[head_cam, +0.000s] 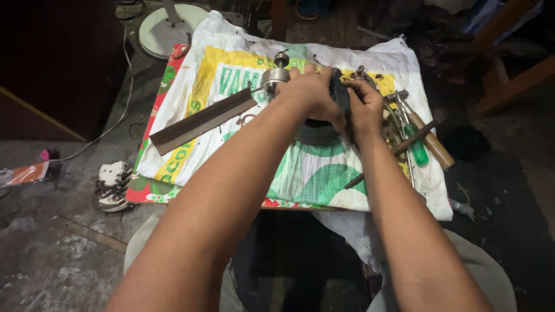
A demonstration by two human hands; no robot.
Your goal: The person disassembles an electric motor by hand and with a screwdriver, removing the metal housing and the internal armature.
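My left hand (309,92) and my right hand (364,107) both close around a dark round motor-like part (317,134) that rests on a white printed sack (324,173) spread over a low table. The left hand covers its top and the right hand grips its right side, so most of the part is hidden. Just left of my left hand is a silver metal hub (276,72), and a long flat dark blade (202,121) runs out from it down to the left.
Tools lie at the sack's right edge: a green-handled screwdriver (417,149), a wooden-handled hammer (433,144) and some metal tools (396,95). A white round base (167,29) stands at the back left. A worn shoe (113,185) and a cable (124,110) lie on the floor at the left.
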